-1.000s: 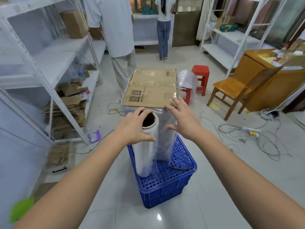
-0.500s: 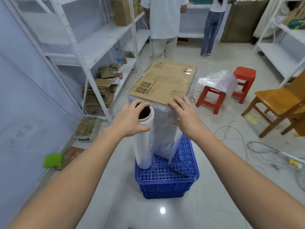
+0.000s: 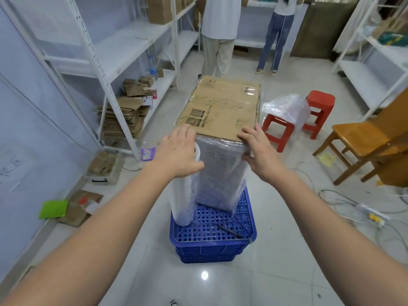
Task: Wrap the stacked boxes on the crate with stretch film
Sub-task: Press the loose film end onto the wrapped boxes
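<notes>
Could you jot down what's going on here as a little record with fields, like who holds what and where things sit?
Left hand: grips the top of the upright white roll of stretch film
Right hand: fingers on the top near corner of the stack, thumb on its side
Stack: film-covered brown cardboard boxes, standing on the blue perforated plastic crate
Roll position: left of the stack, lower end over the crate's left edge
Wrap state: film already covers the stack's sides
Nearby: two red plastic stools, a wooden chair

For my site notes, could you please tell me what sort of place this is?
Probably a small stockroom or packing room: white metal shelving along the walls, flattened cardboard piled on a low shelf, and film-wrapped stacked boxes on a blue crate.
</notes>
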Motion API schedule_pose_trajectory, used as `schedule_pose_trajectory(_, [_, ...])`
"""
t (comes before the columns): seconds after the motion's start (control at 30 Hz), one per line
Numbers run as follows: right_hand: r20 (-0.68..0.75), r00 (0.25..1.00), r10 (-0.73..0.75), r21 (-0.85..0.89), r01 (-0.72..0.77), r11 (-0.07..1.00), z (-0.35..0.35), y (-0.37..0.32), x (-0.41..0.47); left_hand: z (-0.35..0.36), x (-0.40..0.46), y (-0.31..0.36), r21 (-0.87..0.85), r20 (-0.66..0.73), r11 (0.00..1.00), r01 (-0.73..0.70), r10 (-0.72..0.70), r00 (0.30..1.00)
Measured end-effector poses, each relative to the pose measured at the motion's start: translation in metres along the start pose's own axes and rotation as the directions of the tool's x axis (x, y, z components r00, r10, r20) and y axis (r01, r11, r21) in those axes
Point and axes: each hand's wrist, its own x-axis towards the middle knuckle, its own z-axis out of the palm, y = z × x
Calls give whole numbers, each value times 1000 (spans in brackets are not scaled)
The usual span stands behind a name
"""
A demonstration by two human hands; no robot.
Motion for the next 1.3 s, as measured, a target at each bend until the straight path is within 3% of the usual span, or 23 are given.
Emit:
schedule_pose_trajectory(0.2, [-74, 997, -13, -92, 6, 996, 4, -10, -14, 3, 8, 1, 13, 105, 1000, 18, -19, 994])
schedule_pose_trajectory(0.37, [-171, 966, -196, -161, 169, 972, 13, -16, -17, 8, 7, -2, 51, 85, 998, 21, -26, 996])
schedule_pose_trajectory(0.6, [-283, 937, -205, -166, 163, 973, 14, -27, -15, 8, 5, -3, 61, 67, 998, 17, -21, 998])
schedule_pose_trajectory(0.77, [-232, 954, -191, -163, 155, 974, 15, -25, -17, 7, 4, -4, 58, 63, 998, 11, -15, 998])
schedule_pose_trajectory(0.9, [-193, 978, -74, -91, 57, 994, 13, -26, -13, 4, 6, -4, 36, 88, 999, -9, 6, 996])
schedule_pose_trajectory(1.2, [-219, 960, -176, -156, 143, 977, 7, -34, -11, 3, 12, 0, 5, 85, 1000, -1, 0, 996])
schedule_pose_trajectory(1.3, [-168, 962, -213, -190, 180, 965, 9, -35, -9, 5, 12, 3, 5, 56, 1000, -2, 1, 998])
